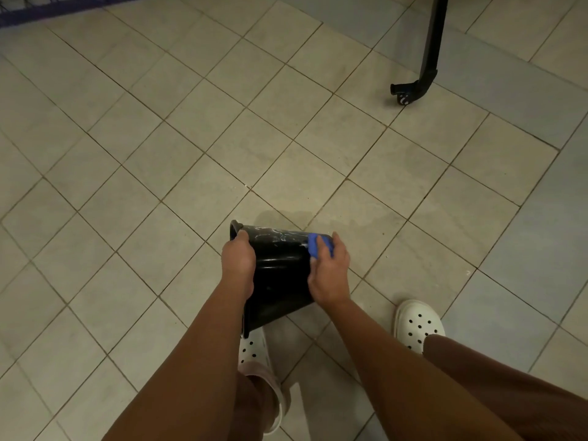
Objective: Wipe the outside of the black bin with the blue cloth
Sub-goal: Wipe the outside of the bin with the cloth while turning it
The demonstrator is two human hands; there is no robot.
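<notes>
The black bin (280,275) is held tipped on its side above the tiled floor, its rim to the left and its base to the right. Pale smears show on its upper wall. My left hand (238,259) grips the bin at the rim, fingers curled over the edge. My right hand (329,275) holds the bunched blue cloth (315,245) and presses it against the bin's outside wall near the base. Part of the cloth is hidden under my fingers.
Beige floor tiles (191,138) spread all around. A black metal leg with a small caster (413,87) stands at the upper right. A dark blue mesh edge (47,11) crosses the top left corner. My feet in white perforated clogs (416,323) stand below the bin.
</notes>
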